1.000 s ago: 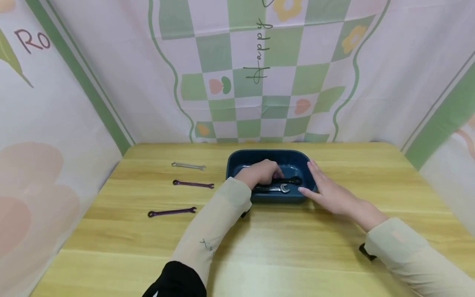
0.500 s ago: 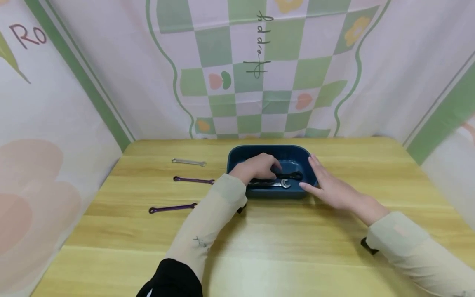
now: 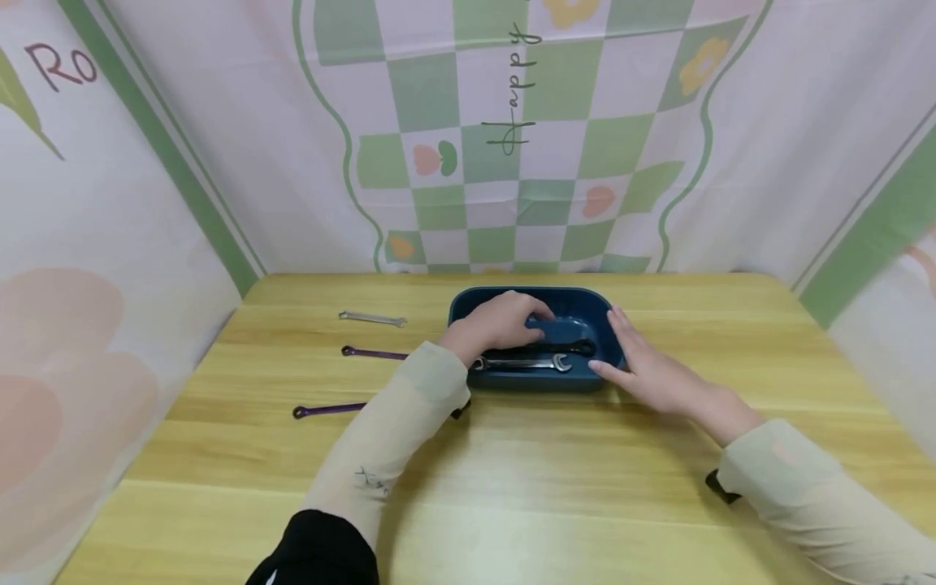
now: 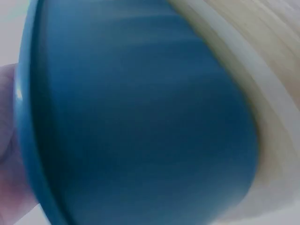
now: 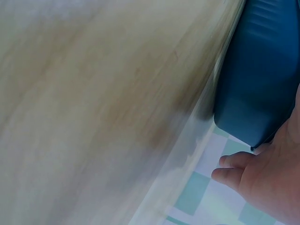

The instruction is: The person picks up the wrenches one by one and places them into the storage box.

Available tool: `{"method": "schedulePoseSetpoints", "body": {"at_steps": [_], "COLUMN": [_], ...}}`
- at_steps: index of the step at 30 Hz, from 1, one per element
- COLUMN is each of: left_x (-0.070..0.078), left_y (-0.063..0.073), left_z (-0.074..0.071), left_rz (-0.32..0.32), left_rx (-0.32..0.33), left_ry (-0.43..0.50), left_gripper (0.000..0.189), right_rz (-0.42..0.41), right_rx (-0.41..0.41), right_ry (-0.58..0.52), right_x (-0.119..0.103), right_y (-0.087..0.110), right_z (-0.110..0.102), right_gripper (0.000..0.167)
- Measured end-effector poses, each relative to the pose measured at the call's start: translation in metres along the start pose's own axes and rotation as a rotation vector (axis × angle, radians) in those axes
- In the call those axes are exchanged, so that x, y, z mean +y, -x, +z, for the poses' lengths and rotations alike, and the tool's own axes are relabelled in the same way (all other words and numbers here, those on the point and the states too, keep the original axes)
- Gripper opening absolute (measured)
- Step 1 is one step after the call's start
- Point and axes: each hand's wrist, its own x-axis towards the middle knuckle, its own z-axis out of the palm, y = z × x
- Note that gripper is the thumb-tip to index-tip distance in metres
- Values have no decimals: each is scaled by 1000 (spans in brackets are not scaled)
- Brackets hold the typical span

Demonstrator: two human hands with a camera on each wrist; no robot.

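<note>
A dark blue rectangular bin [image 3: 541, 382] stands toward the back of the table. Inside it, near the front wall, lie a silver combination wrench [image 3: 521, 365] and, just behind, a black wrench [image 3: 566, 348]. My left hand [image 3: 500, 318] reaches over the bin's left part, thumb and fingers spread apart and nothing seen between them; it hides the black wrench's left end. Flat against the bin's right end rests my right hand [image 3: 651, 370], fingers straight, thumb near the front corner. In the left wrist view, the bin's outer wall [image 4: 140, 117] fills most of the picture.
Left of the bin, a small silver wrench [image 3: 372, 318] and two purple wrenches lie on the wooden table [image 3: 556, 487]. My left sleeve [image 3: 395, 431] covers the right ends of the nearer purple wrench [image 3: 329, 409] and the farther one [image 3: 374, 353]. A patterned curtain [image 3: 490, 162] hangs behind.
My left hand has let go of the black wrench, which now lies in the bin, and has lifted and shifted left with its fingers spreading. My right hand has stayed at the bin's right end.
</note>
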Motion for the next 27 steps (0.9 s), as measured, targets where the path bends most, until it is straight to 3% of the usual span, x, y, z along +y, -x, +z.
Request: {"method": "schedulePoseSetpoints", "body": {"at_steps": [7,14,20,27], "left_x": [0,0,0,-9], "left_y": [13,28,37,48], "left_z": [-6,-8,-7,-10], "left_rz": [44,30,34,69], "left_rx": [55,62,67,121], "left_ry": [-26,-52,-46,-14], "left_gripper": [37,39,37,35], "right_rz": [-5,-4,-1,-11], "right_rx": [1,-11,-24,-16], "right_ry": [-1,4,5,4], "right_x": [2,1,-1,-1], "right_y": [-1,-1,1,0], "right_z": [0,0,-1,-1], "right_gripper": [97,98,99,98]}}
